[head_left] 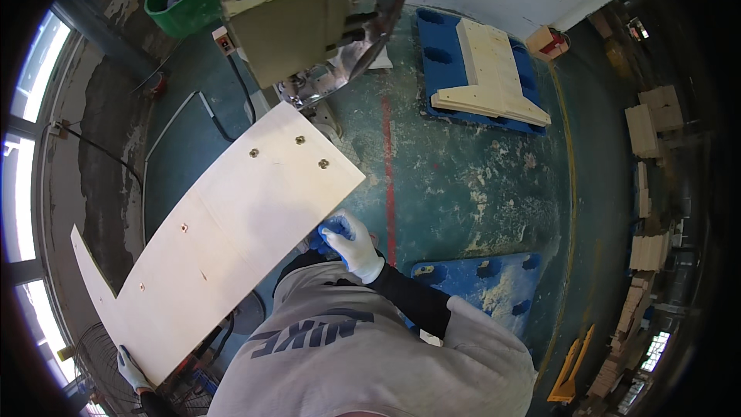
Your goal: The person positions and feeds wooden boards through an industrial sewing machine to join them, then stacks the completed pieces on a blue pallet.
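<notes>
A long pale plywood panel (pixel 231 220) with a notch at its far left slants across the view. Several metal inserts (pixel 300 140) sit in holes in it, and its upper end lies under the head of a green-grey machine (pixel 297 31). At the panel's lower left corner, my left hand (pixel 133 369), in a white glove, grips the edge. My right hand (pixel 351 245) wears a white glove with blue-coated fingers. Its fingers are curled together beside the panel's near edge, in front of my shirt; what they hold, if anything, is hidden.
A green bin (pixel 184 9) with tools hangs left of the machine. Cut wooden panels (pixel 490 69) lie stacked on a blue pallet (pixel 436 36) at the far right. Another blue pallet (pixel 494 293), dusted with debris, lies nearer. A wire fan guard (pixel 96 367) stands by my left hand.
</notes>
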Action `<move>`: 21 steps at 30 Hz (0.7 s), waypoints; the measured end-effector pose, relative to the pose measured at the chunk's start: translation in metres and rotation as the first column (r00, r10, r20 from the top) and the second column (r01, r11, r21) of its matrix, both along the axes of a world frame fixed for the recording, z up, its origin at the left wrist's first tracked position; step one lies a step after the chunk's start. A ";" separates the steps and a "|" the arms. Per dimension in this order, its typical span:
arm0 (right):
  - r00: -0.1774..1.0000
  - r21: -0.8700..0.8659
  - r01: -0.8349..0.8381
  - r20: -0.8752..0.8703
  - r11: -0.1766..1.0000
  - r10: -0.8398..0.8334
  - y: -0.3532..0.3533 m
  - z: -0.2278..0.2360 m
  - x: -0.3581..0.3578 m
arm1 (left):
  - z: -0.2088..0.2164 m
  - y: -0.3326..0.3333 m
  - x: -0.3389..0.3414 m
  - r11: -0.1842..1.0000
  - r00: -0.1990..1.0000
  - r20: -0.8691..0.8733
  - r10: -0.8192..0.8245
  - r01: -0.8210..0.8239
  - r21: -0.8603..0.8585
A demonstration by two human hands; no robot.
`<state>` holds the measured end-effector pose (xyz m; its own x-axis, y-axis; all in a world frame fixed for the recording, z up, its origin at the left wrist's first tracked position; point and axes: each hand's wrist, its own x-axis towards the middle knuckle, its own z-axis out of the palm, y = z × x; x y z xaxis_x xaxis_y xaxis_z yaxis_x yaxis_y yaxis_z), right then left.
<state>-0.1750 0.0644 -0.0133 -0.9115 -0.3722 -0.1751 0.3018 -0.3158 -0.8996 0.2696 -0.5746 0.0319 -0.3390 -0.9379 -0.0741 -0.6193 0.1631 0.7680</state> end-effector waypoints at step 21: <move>0.908 -0.230 0.322 0.350 0.918 -0.231 0.196 -0.028 -0.051 | -0.026 0.300 -0.070 0.954 0.973 0.141 -0.184 0.143 0.262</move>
<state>-0.2257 0.2602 -0.0417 -0.9003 -0.1880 -0.3925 0.4139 -0.6489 -0.6385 0.1997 -0.2746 0.0062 -0.4502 -0.8152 -0.3643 -0.7197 0.0899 0.6884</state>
